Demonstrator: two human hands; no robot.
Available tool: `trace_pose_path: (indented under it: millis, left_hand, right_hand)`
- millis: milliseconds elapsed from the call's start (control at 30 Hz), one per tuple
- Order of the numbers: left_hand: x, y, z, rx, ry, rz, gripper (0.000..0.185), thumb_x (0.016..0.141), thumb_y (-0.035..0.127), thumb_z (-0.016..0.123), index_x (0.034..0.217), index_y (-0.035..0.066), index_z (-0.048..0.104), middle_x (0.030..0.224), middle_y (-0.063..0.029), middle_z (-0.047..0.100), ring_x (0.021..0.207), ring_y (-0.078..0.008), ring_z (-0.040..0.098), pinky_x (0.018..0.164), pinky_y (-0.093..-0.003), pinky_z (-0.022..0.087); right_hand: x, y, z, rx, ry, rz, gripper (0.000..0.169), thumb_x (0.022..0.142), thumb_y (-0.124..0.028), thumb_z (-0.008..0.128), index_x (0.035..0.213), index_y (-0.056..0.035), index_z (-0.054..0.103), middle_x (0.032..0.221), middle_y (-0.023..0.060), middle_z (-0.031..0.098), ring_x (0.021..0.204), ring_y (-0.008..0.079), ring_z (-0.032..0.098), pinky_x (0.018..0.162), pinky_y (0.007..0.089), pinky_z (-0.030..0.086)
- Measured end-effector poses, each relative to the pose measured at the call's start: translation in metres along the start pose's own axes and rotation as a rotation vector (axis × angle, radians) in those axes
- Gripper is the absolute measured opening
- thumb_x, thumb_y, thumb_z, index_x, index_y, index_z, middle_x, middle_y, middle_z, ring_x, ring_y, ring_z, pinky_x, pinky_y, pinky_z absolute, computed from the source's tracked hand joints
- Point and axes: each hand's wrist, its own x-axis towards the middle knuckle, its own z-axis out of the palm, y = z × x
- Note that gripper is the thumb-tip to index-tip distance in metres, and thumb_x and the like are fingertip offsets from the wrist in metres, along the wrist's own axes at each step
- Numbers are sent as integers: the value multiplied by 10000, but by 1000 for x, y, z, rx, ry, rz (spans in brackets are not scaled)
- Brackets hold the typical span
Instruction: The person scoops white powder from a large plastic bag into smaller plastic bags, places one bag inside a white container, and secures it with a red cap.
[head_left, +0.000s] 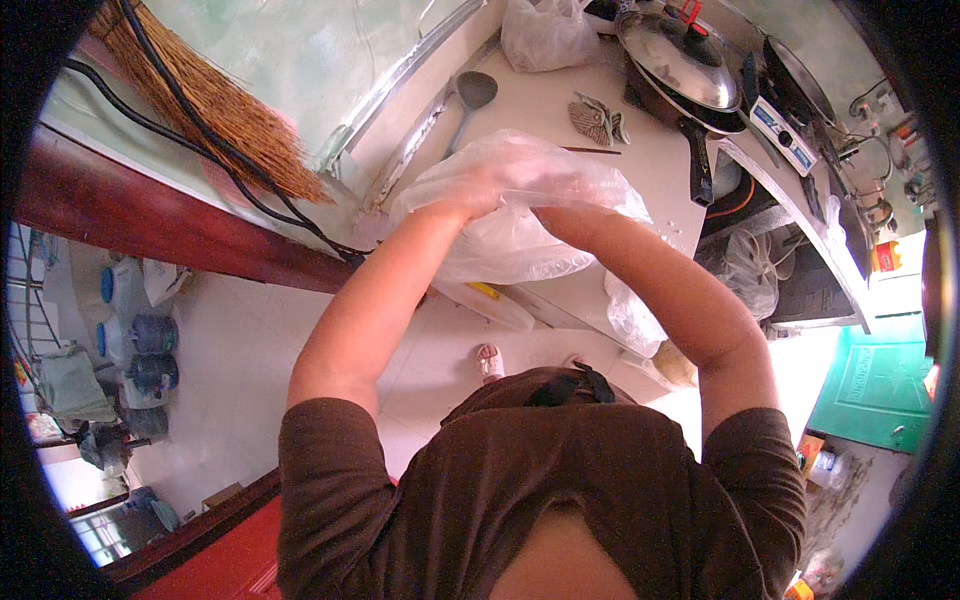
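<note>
Both my hands are inside a large, thin, clear plastic bag (517, 255) over the near end of the countertop. Through the film my left hand (476, 187) shows blurred on the left, with the bag's edge across its wrist. My right hand (566, 202) is to its right, its fingers veiled by the plastic. The film hides whether either hand grips anything. Beyond the bag lie a dark ladle (477, 91) with a grey handle, a crumpled striped cloth (598, 120) and a thin dark stick (592, 151).
A lidded wok (679, 64) stands at the counter's back right, its handle (699, 161) pointing toward me. A whitish plastic bag (551, 34) sits at the back. A straw broom (217, 112) and black cables are at the left. Another plastic bag (630, 311) hangs near my right forearm.
</note>
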Motion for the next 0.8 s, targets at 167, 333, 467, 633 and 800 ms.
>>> trace_pose_path:
  millis: [167,333,467,633,800]
  left_hand:
    - [-7,8,2,-21,29,20,418,791,287,479,1148,69,485,1158,-130,478,1079,-214,432,923,-332,311]
    - [-1,41,11,-27,82,28,384,801,269,468,1125,66,500,1148,-146,481,1087,-236,425,935,-332,302]
    - [-25,61,8,90,127,-22,358,810,254,459,1107,62,511,1140,-158,484,1094,-254,420,944,-332,294]
    - [-139,54,-11,507,405,377,206,738,74,561,942,43,542,871,-101,578,761,-276,544,690,-340,427]
    - [-162,15,5,-95,1056,18,388,722,44,596,1074,1,440,970,-101,522,831,-141,503,667,-259,412]
  right_hand:
    - [-13,-7,-23,-201,-127,-158,142,742,-94,459,712,-37,586,787,153,597,738,273,597,594,394,456]
    - [-44,3,-1,24,-169,-42,180,767,-107,422,765,-10,574,819,170,592,767,296,587,646,411,455]
    - [-82,-32,-67,339,-37,-15,188,764,-154,493,878,-25,567,828,131,591,747,274,580,669,391,459]
    - [-144,-10,-90,413,404,201,629,620,-74,674,1182,-88,393,1049,137,511,734,211,553,689,333,466]
    - [-121,10,-33,413,408,318,813,613,-134,692,1279,-95,227,1138,195,458,927,317,521,740,387,446]
